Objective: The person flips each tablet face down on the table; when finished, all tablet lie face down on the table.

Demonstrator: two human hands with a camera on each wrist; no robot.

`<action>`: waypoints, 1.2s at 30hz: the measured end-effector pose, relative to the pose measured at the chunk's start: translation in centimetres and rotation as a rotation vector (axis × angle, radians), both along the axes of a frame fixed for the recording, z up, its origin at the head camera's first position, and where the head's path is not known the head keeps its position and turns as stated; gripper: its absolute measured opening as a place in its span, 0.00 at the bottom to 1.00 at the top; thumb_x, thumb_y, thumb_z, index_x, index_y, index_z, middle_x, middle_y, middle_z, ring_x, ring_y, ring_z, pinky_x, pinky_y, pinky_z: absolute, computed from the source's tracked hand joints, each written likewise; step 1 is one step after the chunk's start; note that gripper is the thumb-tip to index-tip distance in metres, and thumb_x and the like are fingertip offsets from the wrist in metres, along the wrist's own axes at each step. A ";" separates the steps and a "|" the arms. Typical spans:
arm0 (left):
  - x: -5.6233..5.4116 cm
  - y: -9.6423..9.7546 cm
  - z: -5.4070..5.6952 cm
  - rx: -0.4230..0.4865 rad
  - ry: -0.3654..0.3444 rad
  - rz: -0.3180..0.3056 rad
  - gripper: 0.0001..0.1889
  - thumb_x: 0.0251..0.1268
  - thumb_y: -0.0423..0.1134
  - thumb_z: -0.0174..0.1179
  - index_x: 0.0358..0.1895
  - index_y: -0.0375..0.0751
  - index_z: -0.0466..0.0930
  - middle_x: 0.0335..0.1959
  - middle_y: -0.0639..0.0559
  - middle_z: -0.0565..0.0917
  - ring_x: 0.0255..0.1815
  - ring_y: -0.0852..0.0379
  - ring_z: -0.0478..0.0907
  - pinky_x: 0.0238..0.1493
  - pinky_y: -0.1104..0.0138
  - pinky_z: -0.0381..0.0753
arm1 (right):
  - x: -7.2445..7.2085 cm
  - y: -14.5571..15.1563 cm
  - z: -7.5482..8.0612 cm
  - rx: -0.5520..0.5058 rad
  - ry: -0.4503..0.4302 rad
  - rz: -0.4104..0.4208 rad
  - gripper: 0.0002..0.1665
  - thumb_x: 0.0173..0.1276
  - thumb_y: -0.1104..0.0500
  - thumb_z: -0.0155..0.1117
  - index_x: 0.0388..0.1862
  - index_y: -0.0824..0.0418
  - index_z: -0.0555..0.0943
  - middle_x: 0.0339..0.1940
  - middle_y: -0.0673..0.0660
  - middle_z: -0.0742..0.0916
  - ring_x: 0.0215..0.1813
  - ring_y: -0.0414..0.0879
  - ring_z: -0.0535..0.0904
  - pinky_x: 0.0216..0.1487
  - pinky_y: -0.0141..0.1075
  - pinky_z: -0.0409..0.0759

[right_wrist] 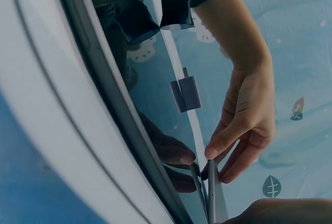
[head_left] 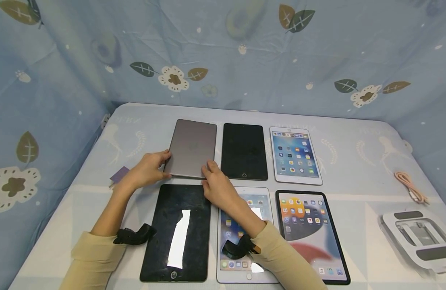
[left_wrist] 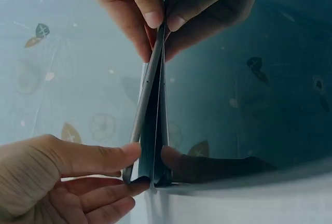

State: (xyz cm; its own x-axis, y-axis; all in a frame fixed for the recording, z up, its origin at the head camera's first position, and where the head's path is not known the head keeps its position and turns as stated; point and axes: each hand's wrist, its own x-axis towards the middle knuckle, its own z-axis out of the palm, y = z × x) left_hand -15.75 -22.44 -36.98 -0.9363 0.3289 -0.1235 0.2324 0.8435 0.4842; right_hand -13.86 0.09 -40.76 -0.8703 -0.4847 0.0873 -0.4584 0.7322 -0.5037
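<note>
A grey tablet (head_left: 193, 147) lies back side up at the back left of the table in the head view. My left hand (head_left: 144, 171) grips its left edge near the front corner. On its right front corner are the fingers of my right hand (head_left: 223, 187). The left wrist view shows both hands pinching the thin tablet edge (left_wrist: 142, 110), thumbs on top, with its left end a little raised. Just in front lies a black tablet (head_left: 161, 237), whose glossy screen mirrors the hands. The underside of the grey tablet is hidden.
Beside it lie a black tablet (head_left: 244, 151) and a lit white tablet (head_left: 295, 155). In front are a white tablet (head_left: 259, 201), under my right forearm, and a dark-framed one (head_left: 306, 217). A purple plug (right_wrist: 190, 93) lies left; a cable (head_left: 411, 187) and white stand (head_left: 422, 237) lie right.
</note>
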 end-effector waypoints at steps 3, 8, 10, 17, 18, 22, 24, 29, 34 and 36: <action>0.1 0.3 0.0 -0.010 0.009 0.001 0.36 0.54 0.27 0.67 0.64 0.15 0.61 0.67 0.22 0.63 0.61 0.30 0.71 0.59 0.47 0.74 | 0.1 -0.1 0.0 0.014 -0.003 -0.003 0.27 0.70 0.62 0.58 0.65 0.73 0.70 0.71 0.71 0.68 0.73 0.62 0.62 0.68 0.47 0.69; 0.1 1.1 -0.2 -0.044 0.055 -0.018 0.31 0.53 0.25 0.65 0.61 0.16 0.67 0.60 0.24 0.73 0.61 0.31 0.72 0.61 0.46 0.73 | 0.2 -0.2 0.2 0.028 -0.049 -0.020 0.29 0.70 0.60 0.58 0.66 0.73 0.70 0.73 0.72 0.64 0.75 0.64 0.57 0.71 0.54 0.62; 0.1 1.3 -0.2 -0.065 0.076 -0.025 0.29 0.53 0.25 0.66 0.59 0.17 0.70 0.56 0.25 0.77 0.59 0.32 0.75 0.59 0.47 0.75 | 0.3 -0.1 0.3 0.035 -0.071 -0.029 0.29 0.70 0.59 0.59 0.66 0.72 0.70 0.73 0.72 0.63 0.76 0.64 0.55 0.71 0.59 0.58; 0.3 1.8 -0.3 -0.109 0.104 -0.020 0.28 0.53 0.25 0.66 0.58 0.17 0.71 0.55 0.25 0.78 0.57 0.33 0.76 0.58 0.47 0.76 | -0.1 0.2 0.8 0.032 -0.116 0.003 0.29 0.71 0.57 0.57 0.66 0.72 0.69 0.74 0.72 0.62 0.76 0.64 0.54 0.72 0.62 0.56; 0.4 1.9 -0.3 -0.119 0.109 -0.022 0.27 0.53 0.25 0.65 0.58 0.17 0.70 0.55 0.26 0.78 0.57 0.33 0.76 0.58 0.47 0.76 | -0.2 0.3 0.9 0.023 -0.126 0.013 0.30 0.71 0.57 0.57 0.66 0.72 0.69 0.74 0.72 0.62 0.76 0.63 0.55 0.72 0.62 0.56; 0.9 3.0 -0.3 -0.180 0.163 -0.046 0.26 0.55 0.26 0.65 0.57 0.19 0.72 0.56 0.27 0.78 0.56 0.34 0.77 0.57 0.49 0.77 | -0.5 1.5 1.3 -0.034 -0.170 0.037 0.31 0.71 0.56 0.57 0.67 0.72 0.68 0.73 0.72 0.64 0.76 0.62 0.57 0.72 0.61 0.55; 1.2 3.9 -0.1 -0.199 0.196 -0.069 0.25 0.55 0.29 0.67 0.56 0.20 0.74 0.55 0.29 0.79 0.54 0.35 0.79 0.54 0.50 0.79 | -0.7 2.3 1.5 -0.046 -0.171 0.035 0.32 0.70 0.55 0.58 0.67 0.71 0.68 0.73 0.71 0.65 0.75 0.61 0.59 0.73 0.60 0.56; 1.6 6.9 0.9 -0.207 0.223 -0.149 0.26 0.58 0.37 0.68 0.57 0.24 0.75 0.55 0.33 0.80 0.52 0.39 0.81 0.51 0.54 0.82 | -0.7 4.9 2.1 -0.028 -0.156 -0.006 0.35 0.69 0.52 0.61 0.69 0.69 0.67 0.73 0.69 0.65 0.76 0.61 0.59 0.73 0.58 0.58; 1.7 9.7 1.8 -0.154 0.184 -0.205 0.28 0.61 0.40 0.66 0.59 0.25 0.73 0.56 0.36 0.80 0.53 0.43 0.81 0.51 0.56 0.82 | -0.7 7.8 2.7 -0.003 -0.158 -0.058 0.37 0.68 0.51 0.62 0.70 0.68 0.65 0.74 0.69 0.64 0.75 0.63 0.59 0.72 0.59 0.58; 1.6 10.5 1.9 -0.134 0.160 -0.222 0.28 0.61 0.41 0.65 0.60 0.26 0.73 0.54 0.37 0.81 0.51 0.45 0.82 0.50 0.57 0.82 | -0.8 9.0 2.8 0.001 -0.156 -0.079 0.37 0.68 0.51 0.61 0.70 0.69 0.65 0.74 0.69 0.64 0.75 0.64 0.59 0.71 0.59 0.59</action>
State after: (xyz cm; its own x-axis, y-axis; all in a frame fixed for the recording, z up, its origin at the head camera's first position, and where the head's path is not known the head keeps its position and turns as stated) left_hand -14.17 -11.95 -35.09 -0.8542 0.5187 -0.0368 0.4827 0.8173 0.3146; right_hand -14.65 9.10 -37.99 -0.9087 -0.4141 -0.0529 -0.3152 0.7637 -0.5634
